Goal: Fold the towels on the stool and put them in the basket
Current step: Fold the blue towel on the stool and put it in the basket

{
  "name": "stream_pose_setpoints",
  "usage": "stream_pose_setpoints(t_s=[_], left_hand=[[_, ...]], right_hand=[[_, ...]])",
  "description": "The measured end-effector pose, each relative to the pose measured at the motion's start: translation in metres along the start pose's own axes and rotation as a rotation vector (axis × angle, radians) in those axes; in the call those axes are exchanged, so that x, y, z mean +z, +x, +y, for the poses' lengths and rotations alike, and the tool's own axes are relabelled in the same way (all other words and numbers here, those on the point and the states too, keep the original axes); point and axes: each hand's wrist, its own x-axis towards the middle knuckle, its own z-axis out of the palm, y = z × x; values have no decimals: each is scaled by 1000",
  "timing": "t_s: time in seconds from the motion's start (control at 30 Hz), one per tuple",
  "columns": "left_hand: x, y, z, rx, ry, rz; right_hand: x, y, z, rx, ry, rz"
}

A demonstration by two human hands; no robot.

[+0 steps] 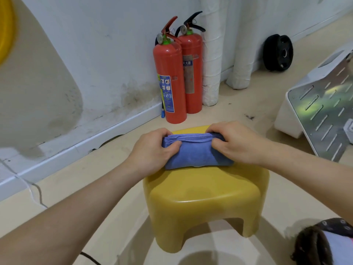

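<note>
Basket: a dark woven basket (309, 243) sits at the lower right corner, cut by the frame edge, with pale cloth inside; it stands near the stool, apart from it.
Stool: a yellow plastic stool (206, 192) with moulded legs stands on the beige floor.
Towel: a blue terry towel (193, 153), folded into a thick bundle, lies across the far half of the stool's seat.
Left hand: the left hand (152, 148) grips the towel's left end, thumb on the near face, fingers curled over the far edge.
Right hand: the right hand (236, 142) grips the right end the same way.
In the way: both hands cover the towel's ends; the fingertips are hidden behind it.
Beyond: two red fire extinguishers (170, 81) stand side by side against the white wall, with white-wrapped pipes (211, 54) just to their right.
Further: a black round disc (278, 52) leans on the wall; a slotted metal panel on a white base (324, 111) is cut off at right.
Hard to make out: the extinguisher labels; a yellow curved shape (5, 25) at the top left.
</note>
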Motion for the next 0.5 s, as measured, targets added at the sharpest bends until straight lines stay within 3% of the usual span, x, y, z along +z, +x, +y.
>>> stream_pose_setpoints(t_s=[0.13, 0.3, 0.4, 0.5], left_hand=[[9, 9, 4, 45, 149, 48], [14, 14, -3, 71, 383, -15], [11, 21, -14, 42, 350, -68], [10, 28, -15, 116, 260, -124]], right_hand=[[12, 4, 2, 102, -151, 25], [7, 5, 0, 201, -319, -140], [4, 13, 3, 152, -273, -225], [-7, 16, 1, 161, -78, -328]])
